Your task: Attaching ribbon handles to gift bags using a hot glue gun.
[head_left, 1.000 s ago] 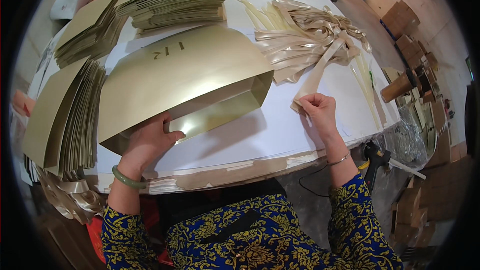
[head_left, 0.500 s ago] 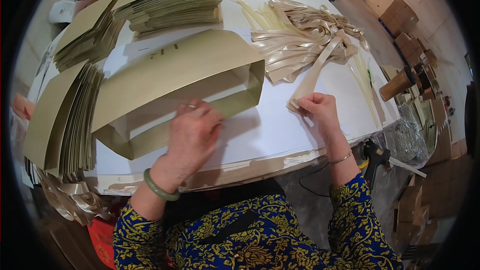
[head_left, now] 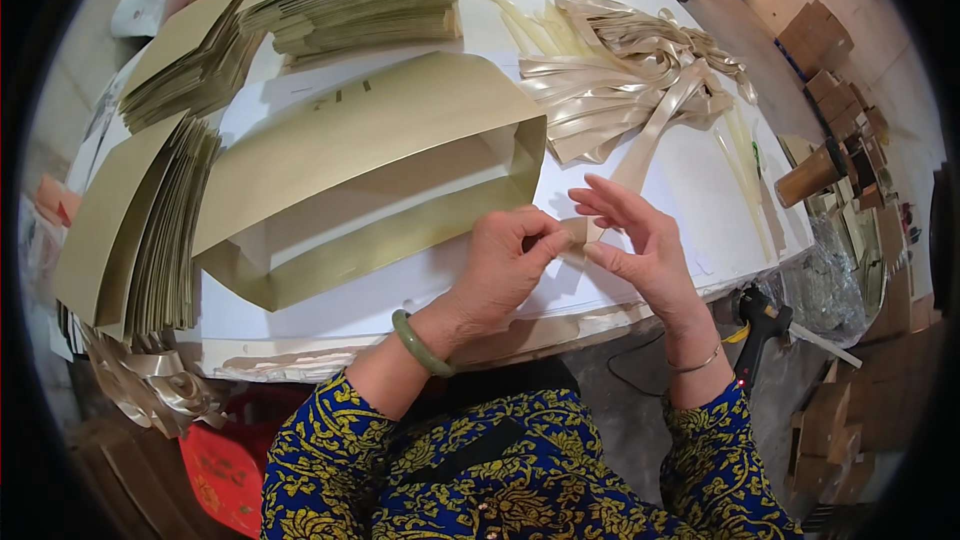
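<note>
Over the table's front part, my left hand (head_left: 508, 262) pinches the end of a cream satin ribbon (head_left: 632, 168) between thumb and fingertips. My right hand (head_left: 645, 258) is right beside it with fingers spread and thumb apart, around the ribbon's end. The ribbon runs back to a heap of satin ribbons (head_left: 580, 105) at the back right. Left of my hands, an open-ended gold card sleeve (head_left: 370, 130) stands on the white tabletop (head_left: 640, 270), its hollow side facing me.
Stacks of folded gold card (head_left: 370, 15) stand at the back, with more folded card (head_left: 125, 230) at the left edge. Pale strips (head_left: 742, 170) lie on the right. A black glue gun (head_left: 762, 325) hangs by the front right edge. A red stool (head_left: 225, 465) is below left.
My left hand has moved right from the sleeve's opening to the ribbon and grips its end. My right hand has let go of the ribbon and spread its fingers.
</note>
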`<move>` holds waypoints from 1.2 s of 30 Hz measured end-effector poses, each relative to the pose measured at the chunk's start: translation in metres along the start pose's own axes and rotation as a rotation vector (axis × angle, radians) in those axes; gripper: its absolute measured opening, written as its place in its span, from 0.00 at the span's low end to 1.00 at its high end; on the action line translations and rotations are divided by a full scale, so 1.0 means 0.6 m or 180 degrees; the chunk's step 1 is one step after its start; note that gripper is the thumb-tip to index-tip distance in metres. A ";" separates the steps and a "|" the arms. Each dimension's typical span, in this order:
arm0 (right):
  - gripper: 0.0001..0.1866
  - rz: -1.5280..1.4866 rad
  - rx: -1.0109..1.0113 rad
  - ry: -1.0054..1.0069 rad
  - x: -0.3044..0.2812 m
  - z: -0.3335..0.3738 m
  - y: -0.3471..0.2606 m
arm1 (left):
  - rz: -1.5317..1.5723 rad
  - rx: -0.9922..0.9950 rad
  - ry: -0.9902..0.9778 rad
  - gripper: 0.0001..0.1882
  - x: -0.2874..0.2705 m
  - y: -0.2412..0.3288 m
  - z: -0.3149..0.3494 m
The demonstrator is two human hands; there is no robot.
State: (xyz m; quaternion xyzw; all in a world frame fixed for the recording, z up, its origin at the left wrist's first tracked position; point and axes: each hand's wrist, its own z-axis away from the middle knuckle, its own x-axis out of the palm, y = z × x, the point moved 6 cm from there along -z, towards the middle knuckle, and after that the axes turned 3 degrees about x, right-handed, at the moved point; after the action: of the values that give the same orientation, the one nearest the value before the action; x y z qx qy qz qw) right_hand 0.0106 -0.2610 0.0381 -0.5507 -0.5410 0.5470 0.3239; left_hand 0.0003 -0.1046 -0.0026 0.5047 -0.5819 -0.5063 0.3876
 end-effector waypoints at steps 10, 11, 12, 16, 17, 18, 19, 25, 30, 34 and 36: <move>0.10 -0.0400 0.0385 -0.0521 0.070 0.021 -0.021 | 0.1225 0.0413 0.0082 0.34 -0.039 0.020 0.024; 0.10 -0.0596 0.0363 -0.0325 0.068 0.023 -0.033 | 0.1853 0.0171 -0.0387 0.40 -0.023 0.020 0.027; 0.10 -0.0784 0.0364 -0.0114 0.065 0.025 -0.044 | 0.1861 0.0193 -0.0381 0.40 -0.021 0.023 0.030; 0.09 -0.1139 0.0473 0.0137 0.055 0.028 -0.074 | 0.1478 0.0286 -0.1016 0.27 0.011 0.048 0.054; 0.09 -0.1355 0.0194 0.0439 0.036 0.019 -0.082 | 0.1324 -0.0038 -0.1318 0.19 0.013 0.045 0.067; 0.09 -0.1572 -0.0084 0.0738 0.014 0.012 -0.087 | 0.1136 -0.0308 -0.1594 0.12 0.013 0.042 0.080; 0.09 -0.1711 -0.0123 0.1019 -0.010 0.006 -0.084 | 0.1400 -0.0448 -0.1323 0.08 0.003 0.044 0.091; 0.11 -0.3541 0.0028 0.1910 -0.175 -0.032 0.004 | 0.0654 -0.0791 -0.0987 0.07 -0.126 0.039 0.200; 0.12 -0.4512 0.0254 0.1049 -0.249 -0.040 0.090 | 0.0935 -0.1658 -0.0196 0.06 -0.208 0.018 0.320; 0.15 -0.3745 0.0256 0.1757 -0.289 -0.030 0.131 | 0.0994 -0.1529 0.0782 0.08 -0.260 0.005 0.378; 0.15 -0.3442 0.0248 0.1883 -0.278 -0.031 0.131 | 0.1076 -0.1443 0.1536 0.09 -0.287 0.000 0.396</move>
State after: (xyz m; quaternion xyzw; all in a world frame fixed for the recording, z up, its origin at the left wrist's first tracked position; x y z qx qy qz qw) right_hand 0.0781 -0.4313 0.0091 -0.3146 -0.6105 0.1489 0.7115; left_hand -0.1956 0.1112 -0.0368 0.4077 -0.4221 -0.4176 0.6937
